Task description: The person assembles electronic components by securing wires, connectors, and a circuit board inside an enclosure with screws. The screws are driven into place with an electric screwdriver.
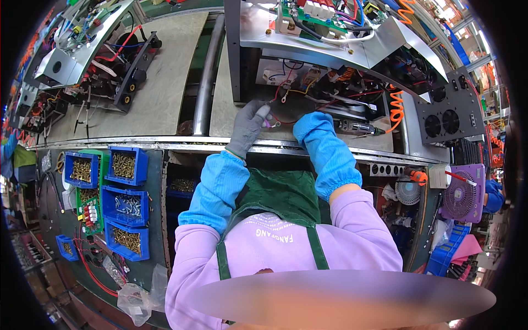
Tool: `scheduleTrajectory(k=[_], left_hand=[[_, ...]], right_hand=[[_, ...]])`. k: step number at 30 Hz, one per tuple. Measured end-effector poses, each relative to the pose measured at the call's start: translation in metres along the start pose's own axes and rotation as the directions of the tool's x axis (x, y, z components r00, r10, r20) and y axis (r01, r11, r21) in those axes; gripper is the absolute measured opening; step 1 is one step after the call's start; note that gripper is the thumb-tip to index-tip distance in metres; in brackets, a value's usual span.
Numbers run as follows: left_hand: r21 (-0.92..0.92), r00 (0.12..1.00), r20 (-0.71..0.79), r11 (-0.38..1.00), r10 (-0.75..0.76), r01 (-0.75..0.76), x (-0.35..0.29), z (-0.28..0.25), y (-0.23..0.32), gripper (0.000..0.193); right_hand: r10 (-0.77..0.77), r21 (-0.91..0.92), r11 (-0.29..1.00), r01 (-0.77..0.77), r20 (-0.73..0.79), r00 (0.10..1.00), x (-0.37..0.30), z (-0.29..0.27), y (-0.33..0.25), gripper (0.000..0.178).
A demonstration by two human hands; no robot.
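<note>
My left hand [248, 129], in a grey glove, is at the front opening of a metal equipment chassis [233, 55]. Its thumb and fingers are pinched on a thin red wire [276, 93]. Just right of the fingertips is a small ring terminal [276, 125] on a wire. Another ring terminal [284, 99], on a yellow wire, lies inside the opening. My right arm, in a blue sleeve cover [325, 151], reaches toward the chassis; the hand beyond the cuff is hidden, so its fingers do not show. A green circuit board [316, 22] sits on top of the chassis.
A second opened unit [96, 71] stands at the left. Blue bins [127, 204] of screws sit at the lower left. A pneumatic screwdriver [357, 128] with an orange coiled hose [396, 107] lies right of my right arm. A black fan panel [452, 104] and a purple fan [463, 192] are farther right.
</note>
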State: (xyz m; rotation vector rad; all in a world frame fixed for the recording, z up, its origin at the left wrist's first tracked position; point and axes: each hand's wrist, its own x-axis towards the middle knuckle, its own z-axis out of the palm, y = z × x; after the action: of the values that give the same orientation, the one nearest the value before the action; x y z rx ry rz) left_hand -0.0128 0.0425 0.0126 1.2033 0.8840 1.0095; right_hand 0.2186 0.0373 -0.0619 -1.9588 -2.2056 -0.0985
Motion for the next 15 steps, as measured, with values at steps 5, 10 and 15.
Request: scheduleTrajectory(k=[5, 10, 15], left_hand=[[-0.013, 1.000, 0.022, 1.000, -0.018, 0.019, 0.000, -0.005, -0.011, 0.022], [-0.039, 0.999, 0.046, 0.999, -0.002, 0.004, 0.000, 0.007, -0.011, 0.023], [-0.072, 0.996, -0.082, 0.997, -0.027, 0.021, -0.005, -0.003, -0.010, 0.026]], right_hand=[[0.138, 0.305, 0.941, -0.146, 0.047, 0.989, 0.046, -0.042, -0.057, 0.041], [0.196, 0.213, 0.953, -0.216, 0.112, 0.974, 0.063, -0.020, -0.053, 0.042], [0.235, 0.280, 0.915, -0.292, 0.220, 0.947, 0.046, -0.064, -0.072, 0.039]])
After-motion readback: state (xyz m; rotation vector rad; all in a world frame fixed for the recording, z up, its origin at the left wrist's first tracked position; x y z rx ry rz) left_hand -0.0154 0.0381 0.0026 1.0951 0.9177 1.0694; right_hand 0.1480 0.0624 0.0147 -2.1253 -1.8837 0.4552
